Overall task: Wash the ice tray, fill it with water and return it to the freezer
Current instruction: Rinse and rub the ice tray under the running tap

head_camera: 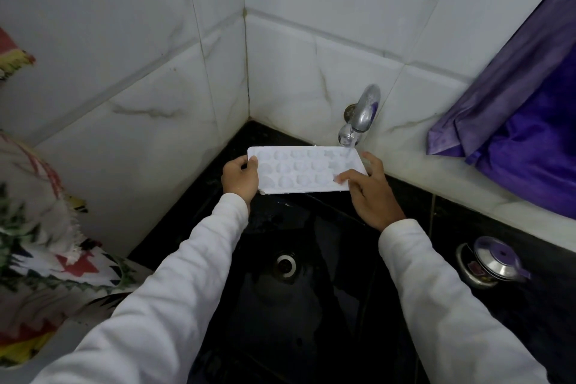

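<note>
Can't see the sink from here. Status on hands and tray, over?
Grips: left hand pinches ice tray left end, right hand holds right end. Tray under running tap, over black sink. Nothing blocking.

Black stone surface [448,215], wet. Sink basin [311,315] is sunk into it, drain [285,264] mid-basin. Right of the basin, a steel lidded pot [492,262] with purple knob sits on the surface. White ledge [436,179] behind carries a purple cloth [530,134]. Patterned cloth [40,243] at left edge.
</note>
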